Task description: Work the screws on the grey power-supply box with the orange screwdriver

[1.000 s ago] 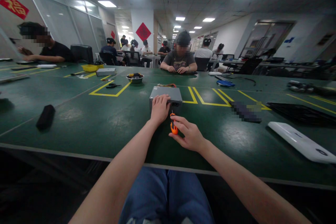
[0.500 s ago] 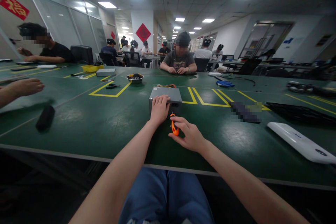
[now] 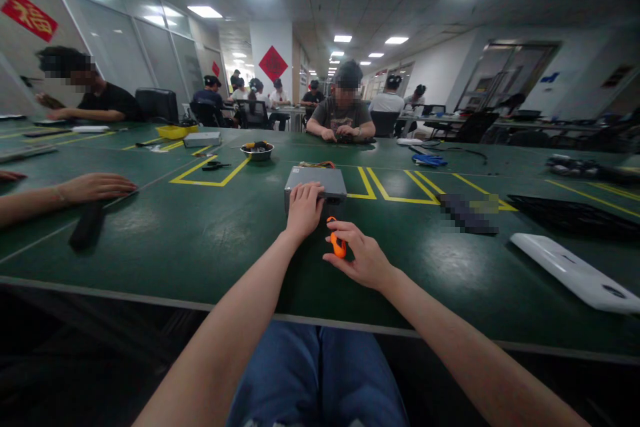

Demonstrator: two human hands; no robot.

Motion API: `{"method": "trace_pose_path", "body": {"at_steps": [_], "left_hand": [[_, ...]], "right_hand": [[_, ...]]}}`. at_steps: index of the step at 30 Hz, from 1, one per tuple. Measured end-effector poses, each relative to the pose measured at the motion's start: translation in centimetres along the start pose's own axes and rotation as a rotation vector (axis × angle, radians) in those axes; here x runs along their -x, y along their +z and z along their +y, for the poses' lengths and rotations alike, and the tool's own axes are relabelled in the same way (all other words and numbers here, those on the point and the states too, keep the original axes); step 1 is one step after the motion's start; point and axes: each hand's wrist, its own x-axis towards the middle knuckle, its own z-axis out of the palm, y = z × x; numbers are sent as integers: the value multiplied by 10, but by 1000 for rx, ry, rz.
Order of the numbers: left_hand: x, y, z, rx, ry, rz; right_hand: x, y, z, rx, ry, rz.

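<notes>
A grey metal computer power supply [image 3: 327, 179] sits on the green table in front of me, with coloured wires [image 3: 320, 164] at its far side. My left hand [image 3: 304, 210] is closed over its top and near edge. Just to the right, my right hand [image 3: 363, 255] holds an orange and black screwdriver [image 3: 338, 245] between thumb and fingers. The handle stands nearly upright, close to the near face of the unit. Its shaft cannot be made out clearly now.
A metal bowl [image 3: 257, 152] with tools stands beyond, left of the unit. To the right lie a white panel [image 3: 575, 273], a black panel [image 3: 575, 215] and a blue cable [image 3: 429, 159]. Another person's hand [image 3: 97, 188] rests at left near a black object [image 3: 87, 227].
My right hand has turned the screwdriver slightly and shifted it a little to the right. My left hand and the power supply stay put. The other person's hand at left has lowered onto the table.
</notes>
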Motion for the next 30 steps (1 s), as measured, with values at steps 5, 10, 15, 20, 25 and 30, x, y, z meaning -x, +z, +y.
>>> {"method": "trace_pose_path", "body": {"at_steps": [5,10,15,20,25,30], "left_hand": [[0,1,0,-1,3,8],[0,0,0,9,4,13],[0,-1,0,13,4,7],[0,-1,1,10,-1,3],[0,-1,0,11,4,7],[0,-1,0,1,4,6]], "right_hand": [[-3,-4,-5,13,-34,-115],[-1,-2,-2,30,-21,-23],[0,-2,-1,10,3,-63],[-1,-6,-3,88,-62,-132],[6,-16,3,142,-154,26],[11,-28,7,177,-110,113]]}}
